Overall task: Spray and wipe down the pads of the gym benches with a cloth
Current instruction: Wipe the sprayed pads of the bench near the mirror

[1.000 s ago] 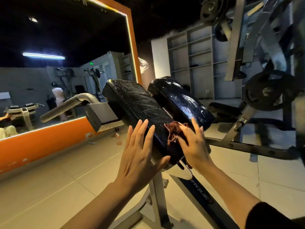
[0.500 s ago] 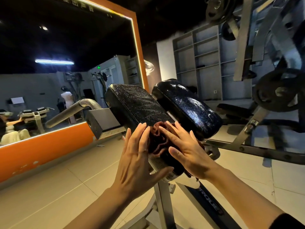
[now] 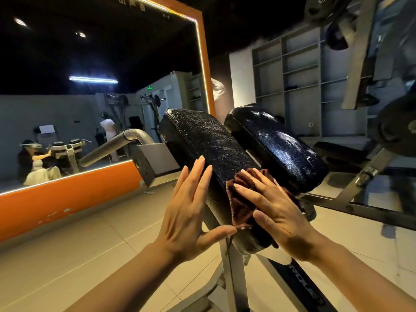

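- The right hand (image 3: 273, 212), flat on the cloth (image 3: 242, 206), sits lower on the left pad (image 3: 211, 143) than 0.5 s ago, shifted toward 6 o'clock.
- The cloth lies spread wider under the fingers, no longer bunched.

Dim room, dark overhead. A glowing strip along the orange mirror frame (image 3: 203, 70) throws warm light across the tiled floor (image 3: 78, 251). In the mirror a fluorescent tube (image 3: 93, 79) burns pale blue, and two ceiling spots (image 3: 20, 21) flare. White glare streaks the right pad (image 3: 286, 140); the left pad (image 3: 209, 140) shows only a dull sheen. Both hands are evenly lit and sharp. Upper right corner smears badly, with weight plates (image 3: 396, 129) and shelving (image 3: 299, 82) soft. Straight lines bow outward near the edges.
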A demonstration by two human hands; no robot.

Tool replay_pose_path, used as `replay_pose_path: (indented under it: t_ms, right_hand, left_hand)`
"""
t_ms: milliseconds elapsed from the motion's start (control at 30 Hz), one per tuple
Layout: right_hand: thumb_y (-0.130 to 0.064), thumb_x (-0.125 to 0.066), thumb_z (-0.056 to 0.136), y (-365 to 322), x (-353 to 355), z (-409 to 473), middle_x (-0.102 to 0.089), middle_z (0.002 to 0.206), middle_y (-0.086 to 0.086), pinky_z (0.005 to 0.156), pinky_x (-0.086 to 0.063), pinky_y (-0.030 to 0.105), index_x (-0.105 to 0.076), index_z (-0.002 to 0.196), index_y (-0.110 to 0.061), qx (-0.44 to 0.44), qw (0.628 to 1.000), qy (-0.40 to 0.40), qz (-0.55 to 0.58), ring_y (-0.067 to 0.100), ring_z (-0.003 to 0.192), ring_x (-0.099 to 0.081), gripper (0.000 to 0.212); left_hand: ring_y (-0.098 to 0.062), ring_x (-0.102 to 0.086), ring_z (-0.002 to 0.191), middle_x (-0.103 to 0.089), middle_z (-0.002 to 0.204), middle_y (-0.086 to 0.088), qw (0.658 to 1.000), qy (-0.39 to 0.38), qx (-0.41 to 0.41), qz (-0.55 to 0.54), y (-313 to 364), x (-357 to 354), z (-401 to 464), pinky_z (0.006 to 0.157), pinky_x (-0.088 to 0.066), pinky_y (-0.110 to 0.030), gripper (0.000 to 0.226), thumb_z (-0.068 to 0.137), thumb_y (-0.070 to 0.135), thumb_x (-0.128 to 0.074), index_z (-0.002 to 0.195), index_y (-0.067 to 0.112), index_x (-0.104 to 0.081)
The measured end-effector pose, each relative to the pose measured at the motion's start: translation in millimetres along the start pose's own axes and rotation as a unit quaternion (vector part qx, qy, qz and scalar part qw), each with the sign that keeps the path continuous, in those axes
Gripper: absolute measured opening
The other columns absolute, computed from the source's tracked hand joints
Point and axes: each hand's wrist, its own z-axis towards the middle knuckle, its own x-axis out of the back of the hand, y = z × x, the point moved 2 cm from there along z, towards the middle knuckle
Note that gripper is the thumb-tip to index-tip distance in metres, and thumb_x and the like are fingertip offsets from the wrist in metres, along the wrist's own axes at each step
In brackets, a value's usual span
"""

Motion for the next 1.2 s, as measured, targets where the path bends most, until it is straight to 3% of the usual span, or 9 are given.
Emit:
replay_pose_path:
  t_ms: [200, 333, 467, 633, 833, 1000, 1100, 1200]
  right_hand:
    - [-0.071, -0.012, 0.093, -0.4, 2.7, 27.0, 0.001, 0.156, -0.035, 0.119, -0.005, 0.055, -0.012, 0.144, -0.062, 0.003, 0.999, -0.047, 0.015, -0.001, 0.147, 0.009, 0.052]
    - [-0.071, -0.013, 0.092, 5.6, 1.1, 63.7, -0.005, 0.159, -0.028, 0.119, -0.008, 0.055, -0.011, 0.142, -0.065, 0.017, 0.999, -0.044, 0.012, 0.0, 0.148, 0.006, 0.05]
    - [-0.062, -0.021, 0.094, 9.6, -3.4, 100.1, -0.013, 0.161, -0.016, 0.12, -0.009, 0.052, -0.015, 0.138, -0.066, 0.024, 0.999, -0.041, 0.011, 0.005, 0.149, 0.002, 0.045]
    - [-0.061, -0.019, 0.094, 8.8, -5.8, 135.1, -0.011, 0.16, -0.02, 0.12, -0.005, 0.053, -0.014, 0.131, -0.074, 0.026, 0.999, -0.047, 0.005, 0.006, 0.149, 0.002, 0.04]
    - [-0.054, -0.024, 0.094, 7.1, -9.0, 174.4, -0.01, 0.161, -0.017, 0.121, -0.003, 0.05, -0.016, 0.128, -0.072, 0.016, 0.999, -0.046, 0.022, 0.002, 0.148, 0.004, 0.039]
    - [-0.055, -0.022, 0.093, 9.4, -12.1, 214.8, -0.012, 0.161, -0.014, 0.121, -0.005, 0.054, -0.015, 0.128, -0.068, 0.019, 0.999, -0.043, 0.027, 0.008, 0.149, 0.001, 0.038]
    - [-0.056, -0.02, 0.093, 10.7, -14.2, 237.3, -0.016, 0.161, -0.012, 0.121, -0.007, 0.053, -0.018, 0.138, -0.059, 0.018, 0.999, -0.04, 0.024, 0.011, 0.149, -0.004, 0.046]
    - [-0.052, -0.022, 0.093, 10.8, -15.0, 251.0, -0.033, 0.154, -0.006, 0.119, -0.016, 0.05, -0.034, 0.144, -0.043, 0.027, 0.999, -0.015, 0.027, 0.014, 0.145, -0.021, 0.053]
  left_hand:
    - [-0.029, -0.017, 0.149, -0.016, 0.159, -0.023, 1.0, 0.007, 0.016, -0.007, -2.4, -3.1, 2.1, 0.119, -0.018, -0.05, 0.107, 0.087, 0.08, -0.022, 0.148, -0.008, -0.024]
    - [-0.03, -0.018, 0.149, -0.019, 0.158, -0.023, 1.0, 0.005, -0.012, 0.01, -7.4, -0.1, 4.7, 0.12, -0.018, -0.049, 0.104, 0.088, 0.079, -0.023, 0.148, -0.006, -0.024]
    - [-0.027, -0.028, 0.146, -0.031, 0.153, -0.022, 0.998, 0.021, -0.047, 0.025, -21.3, 8.2, 6.9, 0.121, -0.018, -0.044, 0.087, 0.095, 0.068, -0.026, 0.146, -0.002, -0.03]
    - [-0.021, -0.041, 0.138, -0.044, 0.146, -0.014, 0.993, 0.053, -0.075, 0.072, -53.0, 28.0, 24.9, 0.121, -0.021, -0.038, 0.061, 0.103, 0.049, -0.03, 0.141, 0.003, -0.039]
    - [-0.024, -0.048, 0.131, -0.051, 0.141, -0.017, 0.986, 0.069, -0.04, 0.147, -83.3, 46.9, 61.1, 0.118, -0.026, -0.039, 0.062, 0.102, 0.047, -0.033, 0.136, -0.002, -0.051]
    - [-0.025, -0.05, 0.131, -0.052, 0.141, -0.015, 0.986, 0.047, -0.04, 0.154, -88.1, 44.0, 75.8, 0.117, -0.029, -0.039, 0.061, 0.1, 0.046, -0.037, 0.138, 0.0, -0.05]
    - [-0.026, -0.046, 0.135, -0.047, 0.145, -0.015, 0.987, 0.046, 0.003, 0.154, -91.8, 43.2, 74.4, 0.115, -0.032, -0.043, 0.065, 0.099, 0.049, -0.036, 0.142, 0.0, -0.045]
    - [-0.027, -0.042, 0.137, -0.042, 0.148, -0.016, 0.984, 0.035, 0.05, 0.168, -94.0, 41.3, 72.6, 0.114, -0.032, -0.047, 0.071, 0.097, 0.052, -0.033, 0.144, 0.0, -0.04]
